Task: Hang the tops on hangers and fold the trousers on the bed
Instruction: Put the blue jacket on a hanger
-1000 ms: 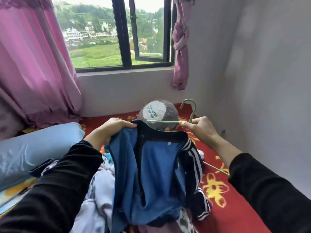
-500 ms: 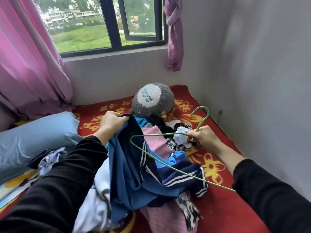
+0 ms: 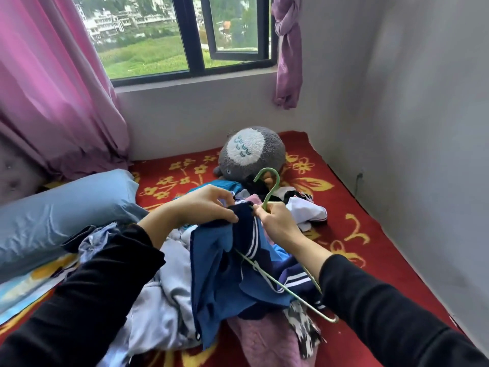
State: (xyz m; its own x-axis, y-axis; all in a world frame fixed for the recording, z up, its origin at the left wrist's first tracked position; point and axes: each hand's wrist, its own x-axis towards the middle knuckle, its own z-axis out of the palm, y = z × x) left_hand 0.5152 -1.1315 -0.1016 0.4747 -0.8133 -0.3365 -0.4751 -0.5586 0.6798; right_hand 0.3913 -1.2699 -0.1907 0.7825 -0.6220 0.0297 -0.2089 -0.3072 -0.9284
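A blue top with navy trim and white stripes [image 3: 219, 271] hangs over the clothes pile in the middle of the bed. My left hand [image 3: 203, 205] grips its dark collar from the left. My right hand [image 3: 277, 223] holds a thin green wire hanger [image 3: 270, 189] at the neck, just below the hook, right beside the collar. One hanger arm runs down under the top's striped sleeve and ends near my right sleeve. Loose garments lie beneath: a pale grey-blue one [image 3: 158, 308], a pink one [image 3: 264, 337], a white one [image 3: 307, 210].
A grey plush toy [image 3: 251, 152] sits at the back of the red flowered bedspread [image 3: 352, 234]. A blue pillow [image 3: 60, 213] lies on the left. Pink curtains [image 3: 53, 88] hang at the left, and a grey wall closes the right side.
My hands have come together at the collar. The hanger has swung in from the right, so its neck now meets the collar and one arm lies under the top.
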